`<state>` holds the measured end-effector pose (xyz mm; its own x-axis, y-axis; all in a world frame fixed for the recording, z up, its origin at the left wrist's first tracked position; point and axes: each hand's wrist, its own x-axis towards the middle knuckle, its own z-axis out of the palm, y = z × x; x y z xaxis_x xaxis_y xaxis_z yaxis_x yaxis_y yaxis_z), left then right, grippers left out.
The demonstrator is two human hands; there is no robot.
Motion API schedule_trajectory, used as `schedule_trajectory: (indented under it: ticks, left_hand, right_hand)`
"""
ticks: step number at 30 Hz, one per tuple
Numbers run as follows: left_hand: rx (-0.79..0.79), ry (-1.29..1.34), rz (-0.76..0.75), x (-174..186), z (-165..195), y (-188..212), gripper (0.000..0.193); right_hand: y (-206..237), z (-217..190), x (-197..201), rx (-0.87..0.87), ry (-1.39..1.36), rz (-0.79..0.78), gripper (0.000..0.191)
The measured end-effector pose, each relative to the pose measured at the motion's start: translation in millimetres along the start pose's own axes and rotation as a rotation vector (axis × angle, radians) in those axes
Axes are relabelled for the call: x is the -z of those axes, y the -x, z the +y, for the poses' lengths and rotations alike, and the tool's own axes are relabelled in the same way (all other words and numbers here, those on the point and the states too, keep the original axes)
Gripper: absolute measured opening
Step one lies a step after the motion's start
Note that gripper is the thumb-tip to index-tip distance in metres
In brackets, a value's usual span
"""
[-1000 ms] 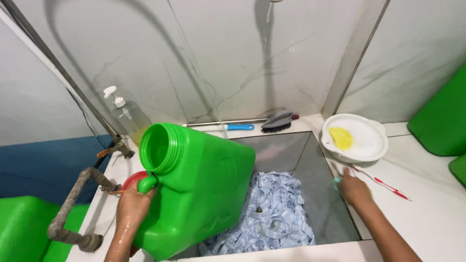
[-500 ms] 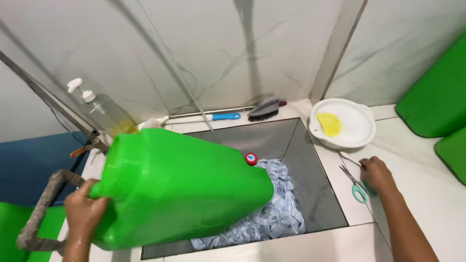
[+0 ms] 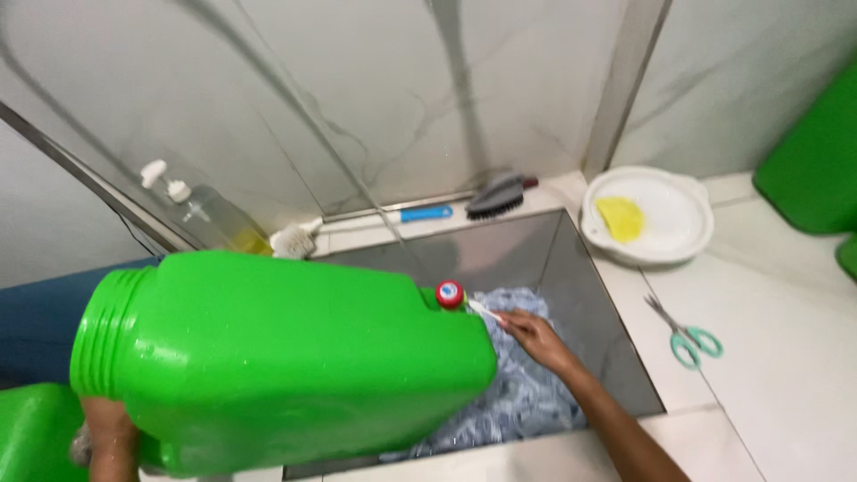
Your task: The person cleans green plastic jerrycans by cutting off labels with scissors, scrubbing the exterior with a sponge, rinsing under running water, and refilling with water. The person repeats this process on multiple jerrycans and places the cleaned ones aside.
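- My left hand point(image 3: 107, 428) grips the big green jug point(image 3: 277, 357) from below at its near left end; my fingers are mostly hidden under it, so I judge them clamped on its handle but can't see the grip itself.
- The jug lies tipped on its side over the steel sink point(image 3: 580, 295), wide mouth pointing left, its small red cap point(image 3: 450, 294) at the far right corner above the basin.
- My right hand point(image 3: 536, 335) reaches to that cap, fingertips pinched together on a thin white strip point(image 3: 485, 310) just beside it.
- The blue-white cloth point(image 3: 527, 393) sits in the sink under the jug; I see nothing pouring yet, so I judge the cap still needs opening before anything flows.
- Further right on the counter lie the green-handled scissors point(image 3: 686, 335), untouched, and the white bowl point(image 3: 678, 223) with a yellow piece in it.
- Against half a second ago: my right hand has left the scissors on the counter and crossed left to the cap; the jug sits much the same, tipped over the sink, with my left hand still under its near end.
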<state>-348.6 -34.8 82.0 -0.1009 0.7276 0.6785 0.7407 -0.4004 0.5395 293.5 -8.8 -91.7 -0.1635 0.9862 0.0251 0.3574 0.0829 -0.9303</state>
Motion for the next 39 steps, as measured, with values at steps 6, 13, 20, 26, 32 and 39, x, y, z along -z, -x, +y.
schedule_trajectory:
  ticks: [6, 13, 20, 26, 32, 39]
  left_hand:
    - [0.085, 0.072, 0.057, 0, -8, 0, 0.033]
    - [0.095, 0.034, 0.026, 5, 13, 7, 0.033]
    - [0.119, -0.001, 0.049, 5, -1, 6, 0.030]
    - [0.206, -0.169, 0.072, 6, -3, 16, 0.028]
    - [0.536, -0.223, -0.141, -43, 56, 37, 0.025]
    - [0.550, -0.260, -0.495, -194, 111, 56, 0.036]
  right_hand:
    - [-12, 4, -13, 0.174, -0.164, 0.031, 0.040]
    - [-14, -27, -26, 0.172, -0.068, 0.087, 0.043]
    - [-34, -37, -21, 0.201, -0.009, 0.145, 0.038]
    - [-19, 0, 25, 0.108, 0.232, 0.167, 0.036]
    - [87, 52, 186, -0.514, 1.032, 0.285, 0.028]
    - [56, 36, 191, -0.567, 1.218, 0.187, 0.023]
